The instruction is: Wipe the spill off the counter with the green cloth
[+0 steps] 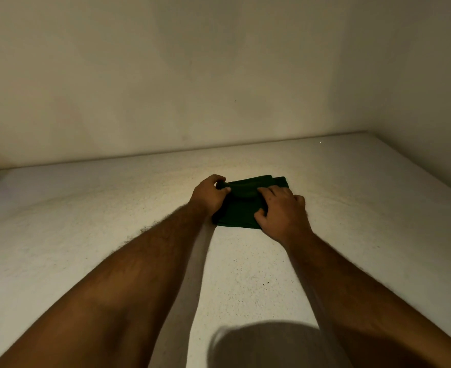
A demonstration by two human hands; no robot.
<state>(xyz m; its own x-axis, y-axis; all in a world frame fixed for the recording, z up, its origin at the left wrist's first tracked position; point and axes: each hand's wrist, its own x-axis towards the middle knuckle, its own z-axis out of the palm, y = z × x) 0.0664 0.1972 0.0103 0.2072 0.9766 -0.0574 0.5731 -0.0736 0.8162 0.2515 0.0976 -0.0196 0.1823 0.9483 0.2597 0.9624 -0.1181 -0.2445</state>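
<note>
Head view: my left hand is curled tight on the green cloth, gathering its far-left corner. My right hand presses it flat, fingers spread, probably to steady the folded pad for wiping the counter.

You stand in a plain, dim room: a pale speckled surface meets bare walls at a corner.

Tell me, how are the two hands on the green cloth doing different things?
The left hand is curled, pinching the far left edge of the green cloth; the right hand lies flatter with fingers spread on top. The left hand sits at the cloth's side; the right hand covers its near right part. Both touch the cloth on the counter.
</note>
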